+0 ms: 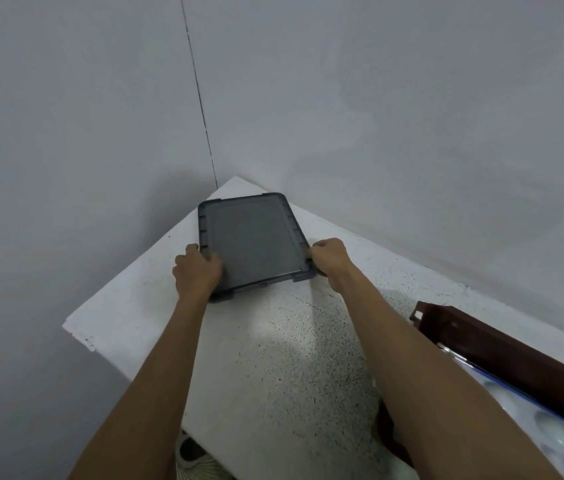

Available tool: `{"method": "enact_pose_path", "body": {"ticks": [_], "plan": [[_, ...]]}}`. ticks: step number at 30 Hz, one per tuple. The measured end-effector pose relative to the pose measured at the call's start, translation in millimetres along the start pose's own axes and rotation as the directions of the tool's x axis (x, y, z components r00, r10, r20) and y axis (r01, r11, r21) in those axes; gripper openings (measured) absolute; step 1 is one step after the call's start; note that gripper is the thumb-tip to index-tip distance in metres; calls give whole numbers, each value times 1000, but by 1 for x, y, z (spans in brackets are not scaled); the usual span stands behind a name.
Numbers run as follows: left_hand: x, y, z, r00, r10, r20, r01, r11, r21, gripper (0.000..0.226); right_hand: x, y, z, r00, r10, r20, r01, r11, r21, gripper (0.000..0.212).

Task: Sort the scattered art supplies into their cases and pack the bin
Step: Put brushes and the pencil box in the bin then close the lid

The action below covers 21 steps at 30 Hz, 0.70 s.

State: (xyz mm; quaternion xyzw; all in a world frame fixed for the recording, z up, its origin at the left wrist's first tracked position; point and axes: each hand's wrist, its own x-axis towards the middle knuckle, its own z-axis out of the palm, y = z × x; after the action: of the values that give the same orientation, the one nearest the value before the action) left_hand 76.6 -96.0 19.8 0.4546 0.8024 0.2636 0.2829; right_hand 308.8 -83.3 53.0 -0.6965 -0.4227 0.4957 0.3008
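The grey lid [256, 240] lies flat on the white speckled table [273, 358], at the far end of the top, close to the corner where the two grey walls [412, 98] meet. Whether a bin body sits under the lid cannot be told from here.

Orientation of the lid:
- Long axis: runs away from the person, from the near edge toward the wall corner.
- Far short edge: faces the corner and sits slightly to the left of the near short edge, so the lid is a little skewed to the table edges.
- Upper face: level, rim ribs and latch tabs visible along both long sides.

Grip state:
- Left hand [197, 271]: grasps the lid at its near-left corner. The fingers curl over the left long edge and the hand covers the corner.
- Right hand [329, 258]: grasps the lid at its near-right corner. The fingers wrap round the right long edge, knuckles up.
- Both forearms reach straight out over the table top.

Other items:
- A dark red-brown box [515, 358] stands at the right edge of the view, well apart from the lid.
- A white palette [550, 431] with round wells lies in that box.
- A shoe [190, 452] shows on the floor below the near table edge.
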Motion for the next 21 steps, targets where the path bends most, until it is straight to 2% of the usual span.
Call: {"method": "enact_pose_path", "body": {"ticks": [3, 8, 12, 16, 21], "plan": [[-5, 3, 0, 999, -36, -22, 36, 999, -16, 43, -7, -4, -13, 1000, 5, -21, -3, 998, 67, 27], [-19, 9, 3, 999, -35, -9, 33, 985, -167, 20, -31, -21, -38, 1000, -28, 5, 27, 987, 157, 35], [-33, 24, 4, 1000, -19, 11, 21, 962, -272, 31, -51, -31, -64, 997, -75, 3, 70, 950, 305, 31], [-50, 48, 1, 997, 16, 72, 17, 896, -445, 31, -71, -31, -100, 989, -148, -21, 144, 904, 404, 33], [-76, 89, -6, 979, 129, 156, -7, 791, -612, 52, -106, -25, -151, 950, -298, -95, 310, 851, 423, 33]]}}
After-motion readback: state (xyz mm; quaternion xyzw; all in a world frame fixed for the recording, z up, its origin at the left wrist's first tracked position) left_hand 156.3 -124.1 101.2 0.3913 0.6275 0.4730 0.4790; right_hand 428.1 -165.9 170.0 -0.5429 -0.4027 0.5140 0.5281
